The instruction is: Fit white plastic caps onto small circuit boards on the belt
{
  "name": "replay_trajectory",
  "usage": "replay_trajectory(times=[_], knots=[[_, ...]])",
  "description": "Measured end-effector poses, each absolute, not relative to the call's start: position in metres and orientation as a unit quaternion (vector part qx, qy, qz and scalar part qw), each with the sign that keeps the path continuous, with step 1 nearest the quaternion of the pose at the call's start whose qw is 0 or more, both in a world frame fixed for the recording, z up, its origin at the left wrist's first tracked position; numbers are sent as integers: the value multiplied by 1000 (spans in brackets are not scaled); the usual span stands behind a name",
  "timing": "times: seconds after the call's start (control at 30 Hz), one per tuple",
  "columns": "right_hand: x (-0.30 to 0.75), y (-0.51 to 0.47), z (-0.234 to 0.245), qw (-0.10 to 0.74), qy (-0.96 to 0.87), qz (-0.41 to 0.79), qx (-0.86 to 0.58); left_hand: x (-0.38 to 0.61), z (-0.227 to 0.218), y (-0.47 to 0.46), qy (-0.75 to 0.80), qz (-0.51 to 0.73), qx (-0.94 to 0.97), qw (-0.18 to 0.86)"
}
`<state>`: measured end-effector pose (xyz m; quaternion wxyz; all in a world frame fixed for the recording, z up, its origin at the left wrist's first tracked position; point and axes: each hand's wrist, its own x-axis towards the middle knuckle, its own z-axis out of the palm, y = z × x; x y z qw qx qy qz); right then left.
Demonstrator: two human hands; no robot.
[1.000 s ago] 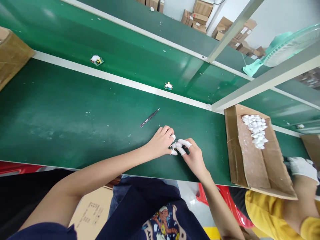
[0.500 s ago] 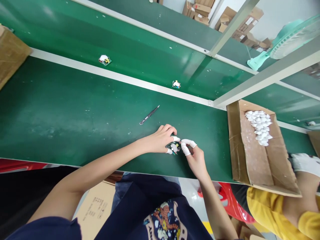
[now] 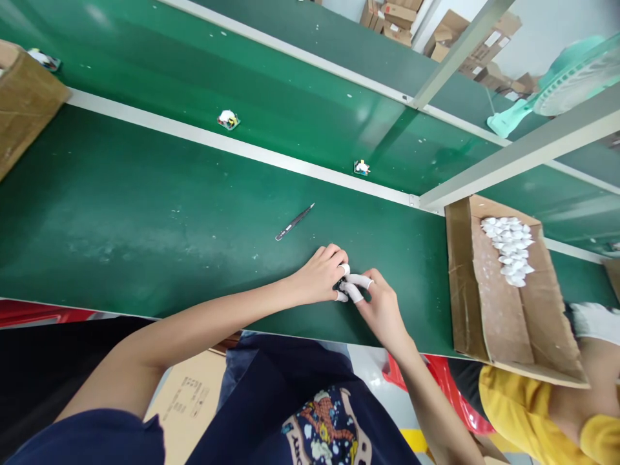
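My left hand [image 3: 320, 278] and my right hand [image 3: 380, 307] meet over the green table [image 3: 145, 213] near its front edge. Both wear white finger cots on thumb and forefinger. Between the fingertips sits a small dark circuit board [image 3: 339, 284], pinched from both sides and almost hidden by the fingers. A pair of black tweezers [image 3: 294, 222] lies on the table a little beyond my left hand.
An open cardboard box [image 3: 508, 323] with several small white parts [image 3: 508, 248] stands to the right. Two small boards [image 3: 228, 120] [image 3: 361, 168] lie on the belt beyond the white rail. Another cardboard box [image 3: 24, 103] is far left. A person in yellow [image 3: 542, 413] sits at right.
My fingers have closed tighter over the small board, hiding it more. The small boards on the far belt have shifted to the right in the picture.
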<state>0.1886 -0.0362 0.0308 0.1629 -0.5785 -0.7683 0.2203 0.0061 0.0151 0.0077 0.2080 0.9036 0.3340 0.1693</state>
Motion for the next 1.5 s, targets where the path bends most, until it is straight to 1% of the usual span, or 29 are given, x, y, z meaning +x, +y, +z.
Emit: replay_trajectory(times=[0.1, 0.2, 0.3, 0.37, 0.4, 0.43, 0.57, 0.63, 0.77, 0.93, 1.0, 1.07, 1.23, 1.3, 1.37, 1.43, 1.5], knots=[[191, -20, 34, 60, -722, 278, -630, 7, 7, 14, 334, 174, 902, 211], [187, -7, 38, -37, -724, 288, -625, 7, 6, 14, 335, 180, 901, 210], [179, -3, 42, -88, -739, 238, -624, 7, 6, 13, 337, 180, 902, 204], [176, -3, 44, -101, -744, 207, -627, 7, 7, 13, 336, 179, 903, 198], [177, -2, 45, -99, -743, 214, -627, 7, 8, 13, 336, 179, 904, 196], [179, -1, 45, -90, -736, 248, -623, 7, 8, 13, 335, 180, 904, 195], [196, 5, 44, 0, -642, 516, -567, 7, 9, 12, 336, 184, 903, 193], [203, 9, 42, 30, -602, 578, -550, 7, 8, 12, 338, 184, 903, 191], [207, 11, 38, 16, -572, 613, -544, 7, 8, 11, 341, 181, 902, 193], [208, 14, 38, 22, -565, 632, -529, 7, 8, 11, 343, 177, 903, 191], [206, 15, 39, 11, -563, 637, -526, 7, 8, 12, 345, 178, 900, 197], [202, 16, 41, -7, -585, 606, -539, 6, 7, 13, 348, 179, 895, 212], [185, 13, 45, -40, -678, 462, -571, 6, 4, 15, 349, 177, 891, 230], [184, 13, 45, -40, -690, 433, -579, 6, 4, 15, 349, 177, 891, 229], [188, 14, 43, -23, -669, 477, -570, 7, 5, 15, 351, 176, 890, 230], [196, 15, 40, -2, -613, 581, -536, 7, 5, 15, 353, 174, 889, 234], [203, 15, 36, 17, -568, 642, -514, 8, 6, 16, 353, 175, 888, 237]])
